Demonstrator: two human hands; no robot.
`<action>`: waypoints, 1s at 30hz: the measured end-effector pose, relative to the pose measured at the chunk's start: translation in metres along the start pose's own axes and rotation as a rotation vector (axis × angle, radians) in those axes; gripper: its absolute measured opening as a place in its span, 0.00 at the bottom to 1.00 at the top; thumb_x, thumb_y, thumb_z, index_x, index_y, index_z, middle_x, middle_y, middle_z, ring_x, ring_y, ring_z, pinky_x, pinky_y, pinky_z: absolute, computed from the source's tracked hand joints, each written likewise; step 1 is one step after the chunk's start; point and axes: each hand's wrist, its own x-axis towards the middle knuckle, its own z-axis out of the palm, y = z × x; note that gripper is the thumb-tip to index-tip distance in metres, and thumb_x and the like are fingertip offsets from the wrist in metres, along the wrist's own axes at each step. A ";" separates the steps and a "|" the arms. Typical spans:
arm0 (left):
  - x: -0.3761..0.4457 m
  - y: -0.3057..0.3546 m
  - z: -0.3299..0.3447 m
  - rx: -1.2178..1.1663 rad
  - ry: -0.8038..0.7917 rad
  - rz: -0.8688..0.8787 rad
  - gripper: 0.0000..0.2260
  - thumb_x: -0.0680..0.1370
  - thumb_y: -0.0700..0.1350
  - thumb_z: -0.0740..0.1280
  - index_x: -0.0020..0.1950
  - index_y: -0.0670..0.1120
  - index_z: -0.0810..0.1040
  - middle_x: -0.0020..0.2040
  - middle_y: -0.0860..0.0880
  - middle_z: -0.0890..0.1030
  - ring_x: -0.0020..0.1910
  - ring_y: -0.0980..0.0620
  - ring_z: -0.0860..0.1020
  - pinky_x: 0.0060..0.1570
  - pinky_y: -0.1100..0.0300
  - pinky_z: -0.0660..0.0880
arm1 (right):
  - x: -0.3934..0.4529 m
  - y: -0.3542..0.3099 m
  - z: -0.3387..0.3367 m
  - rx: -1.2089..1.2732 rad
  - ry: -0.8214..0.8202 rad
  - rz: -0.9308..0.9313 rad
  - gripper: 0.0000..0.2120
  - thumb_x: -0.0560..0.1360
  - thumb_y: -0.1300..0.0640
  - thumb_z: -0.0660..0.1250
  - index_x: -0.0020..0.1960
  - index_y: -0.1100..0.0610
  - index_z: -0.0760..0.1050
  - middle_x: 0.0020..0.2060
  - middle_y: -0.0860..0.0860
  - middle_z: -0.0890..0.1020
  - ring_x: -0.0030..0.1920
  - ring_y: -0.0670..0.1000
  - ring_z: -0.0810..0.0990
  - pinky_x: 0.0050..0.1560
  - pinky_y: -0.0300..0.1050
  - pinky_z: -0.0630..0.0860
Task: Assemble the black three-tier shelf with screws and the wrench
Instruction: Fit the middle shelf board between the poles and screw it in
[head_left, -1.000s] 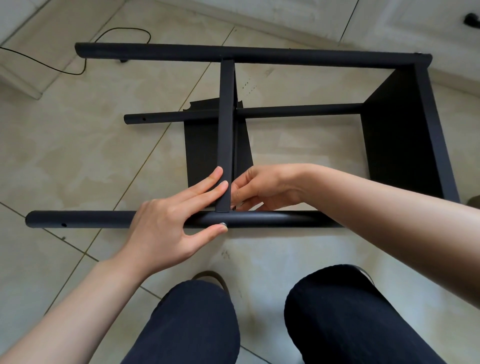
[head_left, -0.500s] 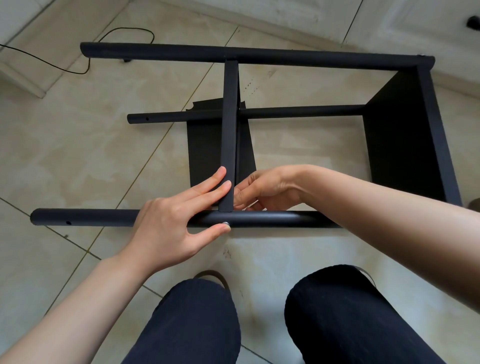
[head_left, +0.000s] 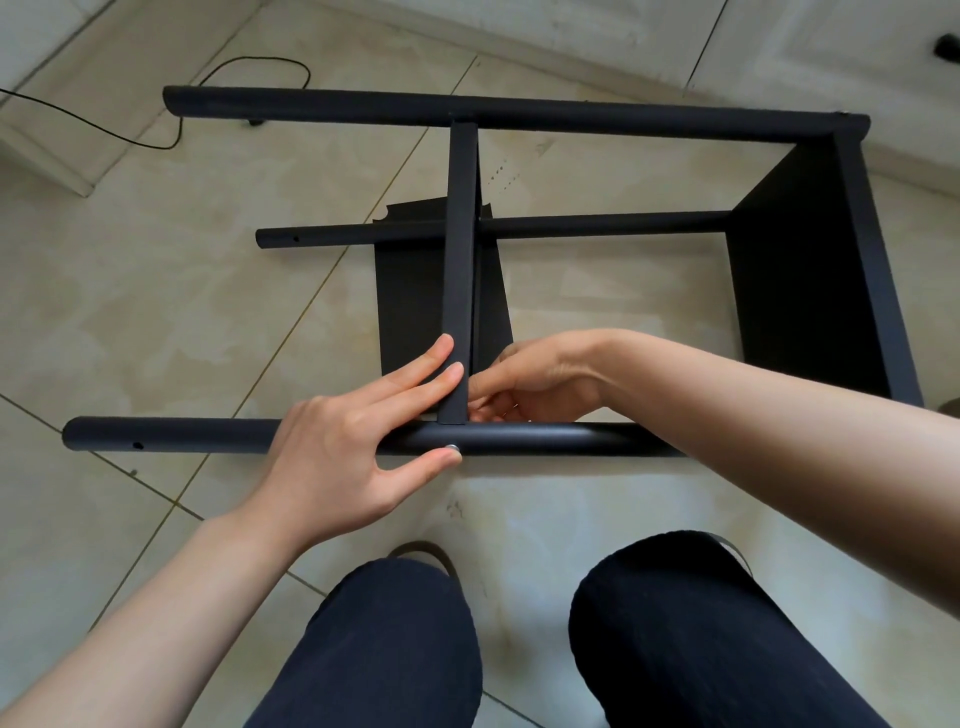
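From the head camera, the black metal three-tier shelf frame (head_left: 519, 117) lies on its side on the beige tiled floor (head_left: 156, 291), with one black shelf panel (head_left: 810, 280) fixed at its right end. A narrow black middle shelf panel (head_left: 460, 270), seen edge-on, runs from the far black round tube to the near black round tube (head_left: 208, 436). The left hand (head_left: 358, 441) lies spread over the near tube, two straight fingers resting against the narrow panel's lower end and the thumb tip touching a small silver screw head (head_left: 453, 448) on the tube's front. The right hand (head_left: 530, 382) is curled just right of that joint, fingers bent behind the panel; whether it pinches anything I cannot tell. Dark-trousered knees (head_left: 395, 649) fill the foreground. A thin black cable (head_left: 171, 143) loops on the floor at far left.
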 end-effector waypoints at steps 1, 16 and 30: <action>0.000 0.000 0.000 0.001 -0.001 0.000 0.27 0.75 0.63 0.64 0.73 0.56 0.73 0.76 0.61 0.68 0.49 0.56 0.85 0.34 0.56 0.80 | -0.001 0.000 -0.001 0.006 -0.007 0.003 0.10 0.79 0.59 0.65 0.40 0.59 0.78 0.31 0.50 0.80 0.31 0.45 0.79 0.36 0.37 0.78; 0.000 0.000 -0.001 -0.002 -0.012 -0.005 0.27 0.75 0.63 0.64 0.73 0.56 0.73 0.76 0.61 0.67 0.52 0.57 0.84 0.36 0.57 0.81 | -0.003 0.003 -0.004 -0.060 -0.012 -0.042 0.08 0.79 0.59 0.66 0.44 0.58 0.82 0.38 0.52 0.82 0.38 0.49 0.82 0.45 0.43 0.79; 0.000 -0.001 0.000 -0.008 -0.008 -0.008 0.27 0.75 0.64 0.64 0.73 0.56 0.73 0.76 0.61 0.67 0.49 0.56 0.85 0.35 0.56 0.80 | -0.001 0.010 -0.001 -0.093 0.019 -0.074 0.13 0.78 0.59 0.67 0.36 0.56 0.83 0.36 0.52 0.81 0.40 0.48 0.82 0.52 0.46 0.79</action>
